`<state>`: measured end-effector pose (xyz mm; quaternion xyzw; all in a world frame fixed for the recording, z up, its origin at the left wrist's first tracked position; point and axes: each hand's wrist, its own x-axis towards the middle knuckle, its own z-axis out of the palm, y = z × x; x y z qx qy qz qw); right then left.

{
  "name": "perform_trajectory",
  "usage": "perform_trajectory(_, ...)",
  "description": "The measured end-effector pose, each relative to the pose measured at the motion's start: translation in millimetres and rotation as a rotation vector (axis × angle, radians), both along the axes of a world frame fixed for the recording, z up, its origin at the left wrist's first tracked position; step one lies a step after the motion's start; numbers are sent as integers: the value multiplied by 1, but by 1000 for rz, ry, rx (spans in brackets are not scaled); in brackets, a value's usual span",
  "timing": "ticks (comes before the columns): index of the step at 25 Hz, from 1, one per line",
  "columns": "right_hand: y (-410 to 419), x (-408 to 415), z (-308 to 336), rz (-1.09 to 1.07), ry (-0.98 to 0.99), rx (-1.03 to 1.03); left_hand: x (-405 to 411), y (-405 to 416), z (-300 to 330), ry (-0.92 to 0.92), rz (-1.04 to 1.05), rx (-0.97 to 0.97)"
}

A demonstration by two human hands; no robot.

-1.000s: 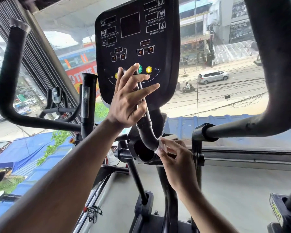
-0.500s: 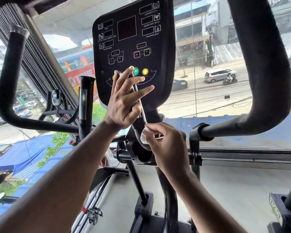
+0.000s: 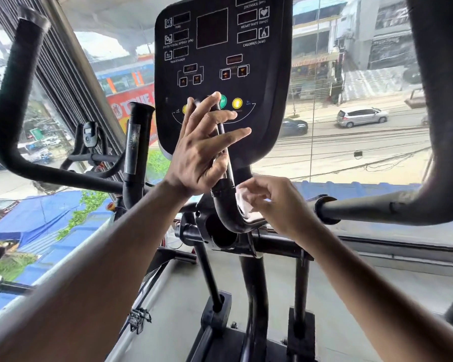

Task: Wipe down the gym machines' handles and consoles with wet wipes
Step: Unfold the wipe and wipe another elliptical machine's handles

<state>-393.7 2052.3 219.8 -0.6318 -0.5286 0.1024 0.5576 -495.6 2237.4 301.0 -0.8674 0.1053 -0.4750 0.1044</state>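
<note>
wiping the curved black handle under the console

the left hand [image 3: 202, 150] rests loosely against the slim curved black handle bar [image 3: 226, 202], fingers mostly straight, below the black console panel [image 3: 220, 61]. the right hand [image 3: 275, 202] pinches a crumpled white wet wipe [image 3: 242, 202] against the bar's lower bend, on its right.

We only get one view, a wide-angle head cam looking forward and a bit down. We're right up close to the elliptical's console [image 3: 220, 61], window behind it.
</note>
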Motion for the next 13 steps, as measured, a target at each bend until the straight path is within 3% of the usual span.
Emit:
perform_trajectory(4,7,-10,4,166,153,-41,-3,-2,1,17,29,26)
perform_trajectory(7,2,4,3,228,-84,-211,-4,-3,0,15,45,34)
perform_trajectory(10,10,17,-5,143,-362,-357,-3,-4,1,21,47,22)
perform_trajectory(13,24,38,-26,78,-414,-433,-4,-5,-1,19,50,22)
